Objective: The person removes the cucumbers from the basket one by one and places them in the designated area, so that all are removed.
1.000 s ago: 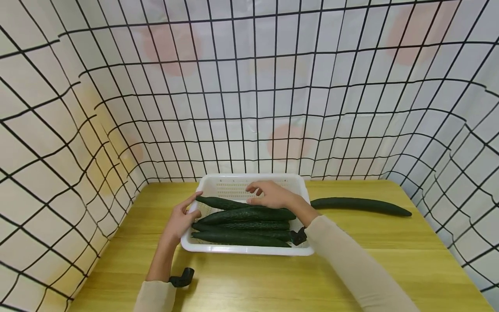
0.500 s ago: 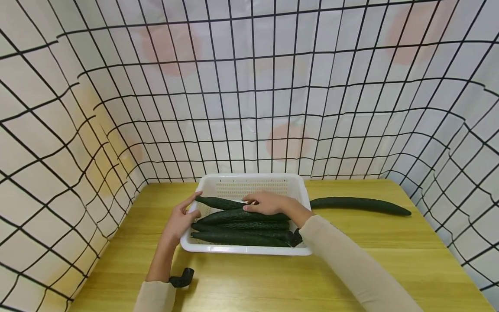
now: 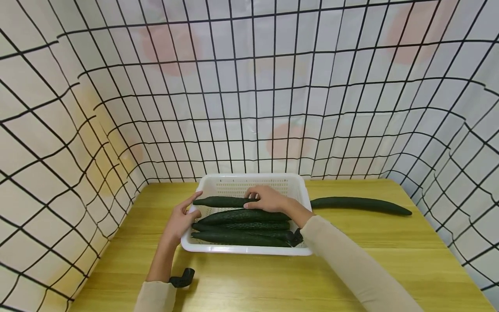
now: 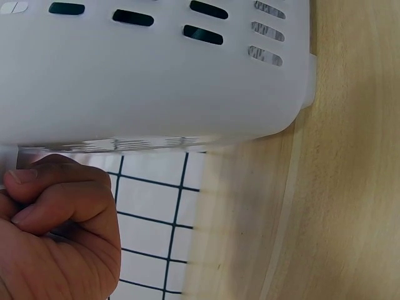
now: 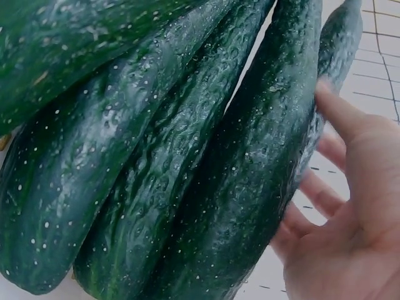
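Observation:
A white plastic basket holds several dark green cucumbers lying lengthwise, side by side. At its left rim, my left hand grips the edge; in the left wrist view that hand's fingers curl below the basket's perforated wall. My right hand reaches into the basket and holds the rearmost cucumber near its middle, thumb on the near side and fingers over the far side. The hand covers that cucumber's right part. In the right wrist view, the held cucumber is mostly behind another one.
One long curved cucumber lies on the wooden table, right of the basket. Black wire grid over whitish sheeting rises behind and along both sides of the table. Dark camera mounts sit on the wrists.
My right hand has lowered into the basket and taken hold of the rearmost cucumber, which now lies straighter and a little farther from its neighbour. The left hand has stayed at the rim.

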`<action>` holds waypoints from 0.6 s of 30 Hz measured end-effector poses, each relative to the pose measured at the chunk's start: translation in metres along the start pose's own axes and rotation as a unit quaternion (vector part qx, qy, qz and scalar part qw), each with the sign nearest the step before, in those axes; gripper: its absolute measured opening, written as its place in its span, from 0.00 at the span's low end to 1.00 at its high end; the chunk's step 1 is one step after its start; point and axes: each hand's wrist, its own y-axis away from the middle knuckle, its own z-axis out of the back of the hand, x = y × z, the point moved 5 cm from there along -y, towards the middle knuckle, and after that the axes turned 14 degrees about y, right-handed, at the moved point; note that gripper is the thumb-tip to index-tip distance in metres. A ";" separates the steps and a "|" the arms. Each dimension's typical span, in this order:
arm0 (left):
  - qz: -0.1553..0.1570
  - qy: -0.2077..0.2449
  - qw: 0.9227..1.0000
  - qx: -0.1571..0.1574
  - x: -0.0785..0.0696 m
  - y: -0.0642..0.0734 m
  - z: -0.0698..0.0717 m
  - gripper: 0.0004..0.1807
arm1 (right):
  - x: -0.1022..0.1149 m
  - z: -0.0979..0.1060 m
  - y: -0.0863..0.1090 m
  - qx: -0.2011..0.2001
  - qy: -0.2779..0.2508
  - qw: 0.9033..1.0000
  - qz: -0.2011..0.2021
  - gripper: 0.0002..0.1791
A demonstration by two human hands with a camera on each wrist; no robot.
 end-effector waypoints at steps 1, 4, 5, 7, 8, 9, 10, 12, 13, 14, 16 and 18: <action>0.000 0.003 1.000 0.001 0.000 0.000 0.000 0.37 | 0.000 0.001 0.000 -0.010 -0.002 1.000 -0.001 0.22; -0.004 0.006 1.000 0.003 0.001 0.000 0.000 0.37 | 0.001 0.002 0.001 -0.019 -0.011 1.000 0.002 0.20; -0.005 0.009 1.000 0.003 0.001 0.000 -0.001 0.37 | 0.001 0.004 0.002 -0.019 -0.014 1.000 0.004 0.21; -0.005 0.009 1.000 0.001 0.001 -0.001 -0.001 0.37 | 0.002 0.005 0.003 -0.019 -0.016 1.000 0.012 0.23; -0.007 0.004 1.000 0.002 0.001 -0.001 0.000 0.37 | 0.003 0.006 0.003 -0.020 -0.017 1.000 0.015 0.24; -0.007 0.002 1.000 0.002 0.000 -0.001 0.001 0.37 | 0.004 0.006 0.003 -0.022 -0.016 0.999 0.017 0.24; -0.008 -0.001 1.000 0.004 -0.001 -0.001 0.001 0.37 | 0.004 0.007 0.003 -0.026 -0.013 0.999 0.018 0.25; -0.006 -0.005 1.000 0.007 -0.002 -0.001 0.001 0.37 | 0.005 0.010 0.003 -0.032 -0.007 0.999 0.023 0.25; -0.004 -0.006 1.000 0.006 -0.002 -0.001 0.001 0.37 | 0.006 0.011 0.003 -0.036 -0.001 0.999 0.026 0.25; -0.005 -0.007 1.000 0.005 -0.002 -0.001 0.001 0.37 | 0.007 0.013 0.004 -0.039 0.004 0.999 0.032 0.25; -0.003 -0.008 1.000 0.004 -0.002 0.000 0.000 0.37 | 0.010 0.017 0.005 -0.047 0.010 0.998 0.042 0.25; -0.006 -0.006 1.000 0.003 -0.001 -0.001 0.000 0.37 | 0.013 0.023 0.008 -0.055 0.010 0.997 0.048 0.25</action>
